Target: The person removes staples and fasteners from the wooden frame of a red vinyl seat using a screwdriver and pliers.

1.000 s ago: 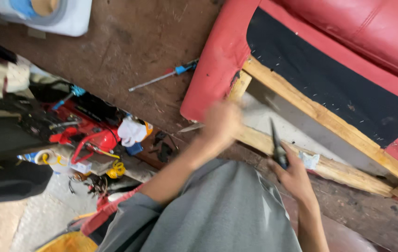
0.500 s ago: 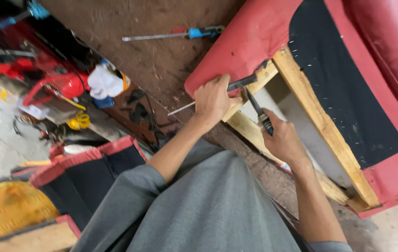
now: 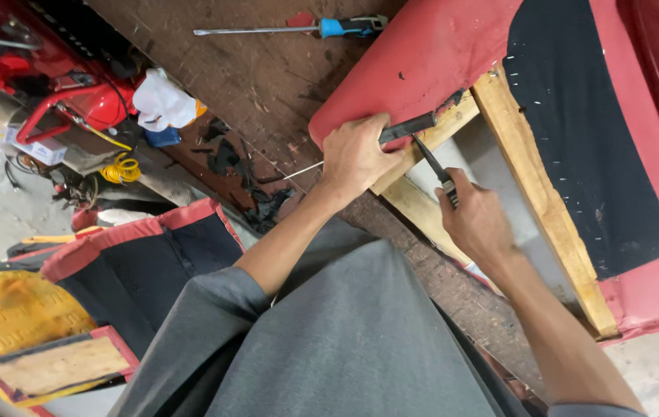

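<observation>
My left hand (image 3: pixel 356 154) grips a dark flat metal tool (image 3: pixel 411 127) whose tip lies against the wooden frame (image 3: pixel 534 193) at the edge of the red upholstery (image 3: pixel 414 58). My right hand (image 3: pixel 478 224) holds dark pliers (image 3: pixel 434 164) pointing up toward that same spot. The frame belongs to an overturned red seat with a black fabric panel (image 3: pixel 584 139) stapled to its underside.
A blue-handled screwdriver (image 3: pixel 298 29) lies on the brown wooden workbench (image 3: pixel 237 69). Red tools, a white rag (image 3: pixel 161 100) and yellow coiled cable (image 3: pixel 117 170) crowd the left. A red and black cushion frame (image 3: pixel 152 255) sits lower left beside yellow foam (image 3: pixel 13 309).
The view has swung and closed in on the seat corner. Both hands have come together at the frame edge, the left now pressing the flat tool there, the pliers brought up to it.
</observation>
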